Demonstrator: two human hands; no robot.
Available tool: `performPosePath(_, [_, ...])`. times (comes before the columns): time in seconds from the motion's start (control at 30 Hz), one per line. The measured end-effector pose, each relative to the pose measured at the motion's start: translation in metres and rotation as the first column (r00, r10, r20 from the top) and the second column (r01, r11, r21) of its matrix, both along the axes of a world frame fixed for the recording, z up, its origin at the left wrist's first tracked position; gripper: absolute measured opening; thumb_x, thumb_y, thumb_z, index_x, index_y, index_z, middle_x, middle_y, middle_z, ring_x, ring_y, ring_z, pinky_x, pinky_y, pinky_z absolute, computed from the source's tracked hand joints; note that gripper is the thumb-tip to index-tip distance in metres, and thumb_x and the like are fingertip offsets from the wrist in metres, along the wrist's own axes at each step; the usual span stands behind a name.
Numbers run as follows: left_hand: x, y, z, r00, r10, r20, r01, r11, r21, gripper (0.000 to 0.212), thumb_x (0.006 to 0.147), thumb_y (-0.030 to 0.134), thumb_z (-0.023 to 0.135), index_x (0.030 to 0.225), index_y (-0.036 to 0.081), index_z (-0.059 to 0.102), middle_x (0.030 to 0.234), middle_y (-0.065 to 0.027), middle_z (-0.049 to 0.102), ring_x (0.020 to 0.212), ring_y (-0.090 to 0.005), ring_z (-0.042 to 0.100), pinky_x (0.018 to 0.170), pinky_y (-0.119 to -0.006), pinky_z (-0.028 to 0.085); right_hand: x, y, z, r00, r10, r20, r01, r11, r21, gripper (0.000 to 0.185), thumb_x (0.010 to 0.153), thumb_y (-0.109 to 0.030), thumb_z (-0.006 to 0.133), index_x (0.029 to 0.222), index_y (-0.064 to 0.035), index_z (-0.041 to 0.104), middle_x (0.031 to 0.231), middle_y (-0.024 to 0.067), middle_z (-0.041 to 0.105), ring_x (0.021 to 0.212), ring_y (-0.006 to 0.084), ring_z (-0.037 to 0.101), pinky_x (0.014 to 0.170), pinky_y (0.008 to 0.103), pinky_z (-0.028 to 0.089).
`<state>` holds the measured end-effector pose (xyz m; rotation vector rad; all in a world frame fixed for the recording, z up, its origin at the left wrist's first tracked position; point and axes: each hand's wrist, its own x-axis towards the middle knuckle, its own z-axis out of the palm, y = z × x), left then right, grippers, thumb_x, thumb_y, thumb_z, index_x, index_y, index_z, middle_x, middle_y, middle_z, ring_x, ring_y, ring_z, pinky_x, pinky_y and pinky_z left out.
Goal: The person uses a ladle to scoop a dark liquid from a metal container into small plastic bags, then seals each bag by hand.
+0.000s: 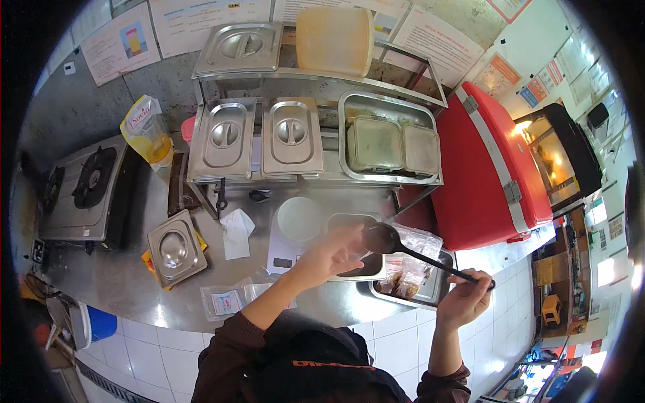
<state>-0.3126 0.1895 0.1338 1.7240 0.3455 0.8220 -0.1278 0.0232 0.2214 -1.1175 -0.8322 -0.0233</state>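
Note:
My right hand (466, 297) grips the end of a long black ladle (428, 259). The ladle's dark bowl (382, 238) is up by the fingers of my left hand (325, 257). Those left fingers are curled and blurred; something see-through may be between them, but I cannot make it out. Beneath them stands a steel food pan (370, 267), partly hidden by my hand. To its right, a steel tray (433, 287) holds several clear plastic pouches (408, 279), some with brown contents.
A white round container (297, 219) stands left of the pan. Empty-looking plastic bags (221, 302) lie at the counter's front edge. Further left are a steel lid (174, 249) and a gas stove (83, 189). A steel rack (312, 184) with lidded pans rises behind; a red cooler box (484, 176) stands right.

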Motion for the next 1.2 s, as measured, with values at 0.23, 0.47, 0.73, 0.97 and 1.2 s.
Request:
performPosePath(0.23, [0.001,0.000,-0.002,0.998,-0.014,0.056,0.014,1.000,-0.017,0.061,0.075,0.011,0.073,0.129,0.003,0.045,0.102,-0.0078,0.051,0.079,-0.0137,0.055,0.065,-0.023,0.053,-0.010,-0.008,0.030,0.878,0.019,0.479,-0.086,0.989,0.120,0.030,0.098,-0.027,0.036,0.086,-0.0025,0.049,0.065,0.0107,0.054,0.057,0.0187,0.054,0.048,0.0256,0.048])
performPosePath(0.47, [-0.002,0.001,-0.001,1.000,0.000,-0.017,-0.001,1.000,-0.028,0.061,0.075,0.012,0.073,0.129,0.004,0.045,0.096,-0.0067,0.050,0.075,-0.0118,0.055,0.065,-0.023,0.054,-0.027,-0.015,0.034,0.397,0.301,0.867,-0.074,0.952,-0.296,0.025,0.089,-0.029,0.056,0.079,-0.0076,0.053,0.070,0.0072,0.065,0.064,0.0221,0.064,0.054,0.0262,0.051])
performPosePath(0.73, [-0.003,0.007,-0.002,0.999,0.018,0.044,-0.017,1.000,-0.014,0.066,0.072,0.005,0.073,0.131,0.006,0.043,0.103,-0.0082,0.053,0.076,-0.0097,0.055,0.067,-0.021,0.054,-0.005,-0.001,-0.003,0.948,0.031,0.317,-0.052,0.997,0.058,0.030,0.098,-0.027,0.037,0.088,-0.0002,0.048,0.075,0.0160,0.057,0.063,0.0192,0.058,0.056,0.0292,0.050])
performPosePath(0.97, [-0.019,0.064,-0.022,0.996,0.076,-0.053,-0.063,0.974,0.218,0.067,0.075,0.012,0.072,0.134,0.008,0.041,0.106,-0.0092,0.055,0.072,-0.0128,0.055,0.068,-0.024,0.052,0.019,0.020,-0.033,0.976,-0.020,-0.217,0.014,0.999,-0.031,0.029,0.098,-0.028,0.040,0.096,-0.0016,0.052,0.077,0.0093,0.060,0.070,0.0150,0.058,0.067,0.0279,0.047])
performPosePath(1.2, [-0.030,0.094,-0.045,0.870,0.196,-0.452,0.090,0.839,0.536,0.066,0.075,0.028,0.071,0.131,0.011,0.043,0.109,-0.0065,0.057,0.074,-0.0214,0.060,0.068,-0.032,0.050,0.024,0.008,-0.102,0.939,-0.184,-0.292,0.098,0.953,-0.287,0.031,0.097,-0.027,0.042,0.095,0.0015,0.054,0.073,0.0102,0.061,0.068,0.0153,0.060,0.066,0.0281,0.053])
